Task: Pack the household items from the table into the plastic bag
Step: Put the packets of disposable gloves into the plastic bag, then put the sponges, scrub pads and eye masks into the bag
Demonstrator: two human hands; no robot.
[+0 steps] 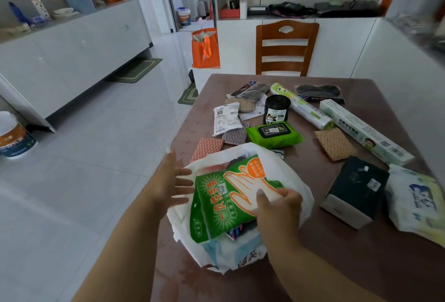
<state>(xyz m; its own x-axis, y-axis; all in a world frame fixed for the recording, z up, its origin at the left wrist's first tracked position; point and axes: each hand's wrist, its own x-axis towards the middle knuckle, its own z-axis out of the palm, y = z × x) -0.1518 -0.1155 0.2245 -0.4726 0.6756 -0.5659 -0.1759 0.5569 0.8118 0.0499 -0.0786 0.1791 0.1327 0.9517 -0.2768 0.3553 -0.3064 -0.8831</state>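
A white plastic bag point(297, 182) lies open on the near left part of the brown table point(337, 265). A green pack of disposable gloves point(216, 203) lies in the bag's mouth, over other items only partly visible. My right hand point(279, 207) grips the pack's right edge, thumb on top. My left hand point(172, 179) hovers at the bag's left rim with fingers spread, holding nothing. On the table lie a green wipes pack point(274, 133), a black bag roll point(277, 109), a long box of wrap point(363, 130), a film roll point(303, 106) and a dark box point(356, 191).
Woven cloths point(334, 144), a white sachet point(226, 120), dark packets at the far edge and a tissue pack point(419, 203) at the right also lie on the table. A wooden chair point(286, 46) stands behind it. An orange bag point(206, 47) stands beyond the table's far left corner.
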